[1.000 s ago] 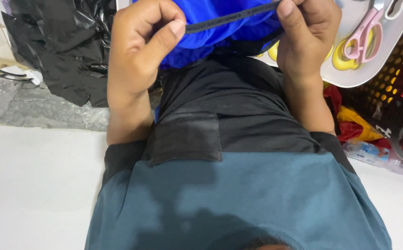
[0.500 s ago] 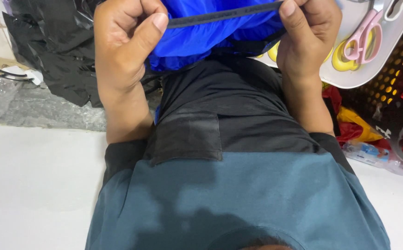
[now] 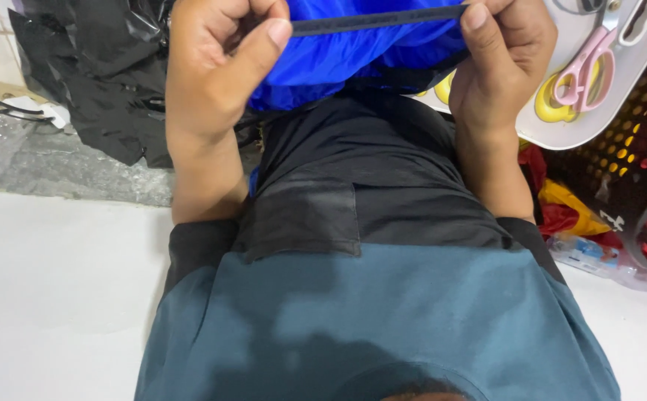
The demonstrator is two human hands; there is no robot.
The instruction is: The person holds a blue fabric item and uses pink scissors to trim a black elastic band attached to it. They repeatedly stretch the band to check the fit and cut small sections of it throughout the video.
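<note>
Packages: one black plastic bag (image 3: 93,82), crumpled, upper left of frame; clear bubble wrap (image 3: 63,160) below it; one flat clear packet with blue print (image 3: 587,256), right edge.

Count: one white tray (image 3: 628,82), upper right, bearing one pair of pink scissors (image 3: 583,67); one black perforated basket (image 3: 628,178).

Held item: blue fabric (image 3: 353,56) with dark edge band (image 3: 375,20), top centre, stretched taut and level. Left hand (image 3: 216,70) and right hand (image 3: 505,63) each pinch the band, fingers pressed together on it.
</note>
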